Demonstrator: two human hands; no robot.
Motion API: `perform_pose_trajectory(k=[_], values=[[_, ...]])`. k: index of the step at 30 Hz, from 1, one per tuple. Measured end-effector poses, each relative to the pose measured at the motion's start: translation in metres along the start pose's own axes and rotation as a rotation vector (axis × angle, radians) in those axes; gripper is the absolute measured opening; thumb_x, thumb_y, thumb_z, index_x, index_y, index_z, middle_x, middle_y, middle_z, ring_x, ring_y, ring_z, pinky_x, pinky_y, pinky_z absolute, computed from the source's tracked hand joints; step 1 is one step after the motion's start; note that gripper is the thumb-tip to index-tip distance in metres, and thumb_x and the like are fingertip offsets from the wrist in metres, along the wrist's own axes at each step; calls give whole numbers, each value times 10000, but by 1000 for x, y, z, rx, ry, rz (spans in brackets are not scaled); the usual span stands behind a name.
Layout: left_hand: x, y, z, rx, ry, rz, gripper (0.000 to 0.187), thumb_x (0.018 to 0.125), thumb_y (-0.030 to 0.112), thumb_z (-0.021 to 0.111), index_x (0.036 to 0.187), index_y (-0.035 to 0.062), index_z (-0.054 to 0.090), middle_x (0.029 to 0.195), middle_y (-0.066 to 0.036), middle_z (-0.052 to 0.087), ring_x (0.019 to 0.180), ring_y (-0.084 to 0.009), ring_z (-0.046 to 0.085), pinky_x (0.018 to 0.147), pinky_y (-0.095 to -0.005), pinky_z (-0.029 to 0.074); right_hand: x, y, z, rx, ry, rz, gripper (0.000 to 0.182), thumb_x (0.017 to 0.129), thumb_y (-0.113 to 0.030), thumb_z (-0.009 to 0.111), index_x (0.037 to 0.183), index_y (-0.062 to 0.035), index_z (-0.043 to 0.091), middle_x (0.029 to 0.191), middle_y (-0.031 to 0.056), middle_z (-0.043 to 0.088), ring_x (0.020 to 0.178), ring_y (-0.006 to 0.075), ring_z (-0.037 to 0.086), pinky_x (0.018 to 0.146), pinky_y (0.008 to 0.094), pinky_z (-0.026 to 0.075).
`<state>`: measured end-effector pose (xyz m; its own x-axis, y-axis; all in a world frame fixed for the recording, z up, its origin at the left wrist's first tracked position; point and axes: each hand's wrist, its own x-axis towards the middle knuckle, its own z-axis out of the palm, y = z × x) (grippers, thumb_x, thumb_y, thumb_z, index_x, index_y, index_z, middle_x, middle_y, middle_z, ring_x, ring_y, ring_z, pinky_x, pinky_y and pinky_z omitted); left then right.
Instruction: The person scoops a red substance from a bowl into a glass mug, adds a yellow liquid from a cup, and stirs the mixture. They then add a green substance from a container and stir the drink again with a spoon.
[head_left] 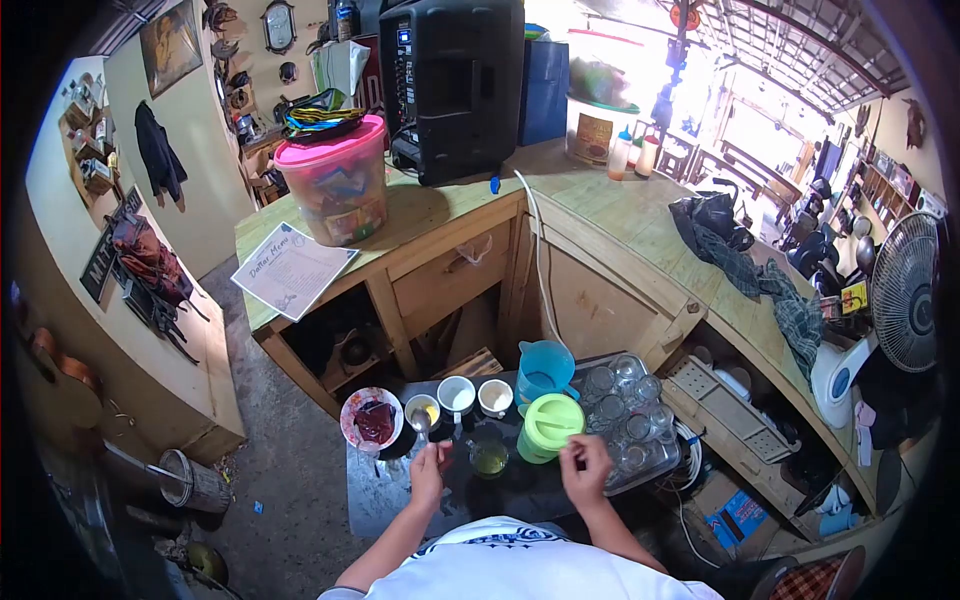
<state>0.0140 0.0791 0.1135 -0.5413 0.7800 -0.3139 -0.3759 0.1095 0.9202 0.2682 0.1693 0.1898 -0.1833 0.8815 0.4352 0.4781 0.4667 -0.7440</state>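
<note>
While the camera looks straight down over the person's chest, the action sits on a small dark worktop [520, 485] tucked under a wooden counter [620, 215]. Starting at the left, a shallow pink-rimmed dish [371, 418] holds something dark red, and just right of it stand three small cups in a row, the first one [421, 408] showing a yellowish content. The left hand [430, 468] is pinched closed round the handle of a spoon [423, 428], whose long axis runs away from the body, bowl pointing up toward that first cup. So the spoon's tip lies just ahead of the left hand, touching or nearly touching the cup's rim; which of the two cannot be told at this size.

Moving on to the centre, a small glass of greenish liquid [489, 457] stands between the two hands, slightly nearer the left one. Behind it rise a teal jug [545, 372] and a lime-green lidded container [549, 424], the container just ahead of the right hand.

Over on the right, the right hand [585, 465] hovers with fingers curled narrow; whether it pinches anything cannot be told. It sits at the near edge of a tray of upturned clear glasses [630, 410], close beside them, apparently not gripping one.
</note>
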Motion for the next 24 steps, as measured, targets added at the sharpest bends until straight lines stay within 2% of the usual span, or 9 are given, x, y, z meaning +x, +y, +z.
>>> perform_pose_trajectory(k=[3,6,7,9,13,17,19,20,24], values=[[-13,32,24,-23,-154,169,353,1029,261,385,1001,35,654,1130,-119,635,1100,-203,559,959,-355,428,-5,-26,25,424,-611,252,397,865,-141,684,1216,-11,553,1074,95,631,1002,140,591,670,253,526],[-23,44,49,45,-345,317,349,1018,236,410,1002,17,682,1171,-128,621,1147,-216,530,1016,-349,375,-28,-24,62,749,-815,291,408,888,-137,659,1250,0,531,1159,121,605,1007,155,602,750,274,531],[-25,49,56,114,-427,408,348,1013,234,419,1006,16,691,1185,-132,616,1168,-227,518,1032,-360,363,-29,-25,73,815,-815,169,364,891,-123,645,1212,11,538,1075,124,643,959,171,632,752,294,536],[-28,58,62,231,-449,499,350,1003,238,430,993,22,705,1191,-118,622,1179,-245,510,1055,-386,333,-24,-30,68,483,-836,88,250,906,-108,609,1117,22,578,939,118,676,829,184,669,723,315,540],[-25,55,55,441,-445,612,291,973,225,482,1010,57,717,1230,-90,621,1173,-237,512,1079,-409,287,-23,-21,66,525,-843,193,163,914,-98,580,1003,35,612,833,107,686,706,170,673,669,296,532],[-7,45,26,479,-719,535,348,902,238,620,1203,65,641,1294,-130,584,1209,-270,506,1077,-392,312,-21,-24,41,533,-840,359,201,920,-113,567,1042,26,646,790,85,668,643,132,637,616,274,516],[-7,62,10,748,-806,167,582,848,354,700,1311,42,533,1266,-156,591,1236,-280,499,1049,-370,365,-20,-19,31,530,-780,462,228,923,-117,561,1089,13,649,772,72,660,628,124,624,608,269,512],[2,63,-1,1001,-789,179,769,740,354,792,1362,43,465,1233,-195,595,1129,-309,580,977,-358,443,-18,-14,25,411,-792,442,248,928,-123,551,1124,-5,645,761,66,652,616,123,612,600,271,508],[17,62,-14,1107,-483,172,798,636,150,825,1332,8,460,1201,-215,592,1124,-357,565,975,-398,450,-12,-4,10,139,-882,407,271,930,-120,534,1162,-30,643,721,45,630,590,103,582,560,262,478]])
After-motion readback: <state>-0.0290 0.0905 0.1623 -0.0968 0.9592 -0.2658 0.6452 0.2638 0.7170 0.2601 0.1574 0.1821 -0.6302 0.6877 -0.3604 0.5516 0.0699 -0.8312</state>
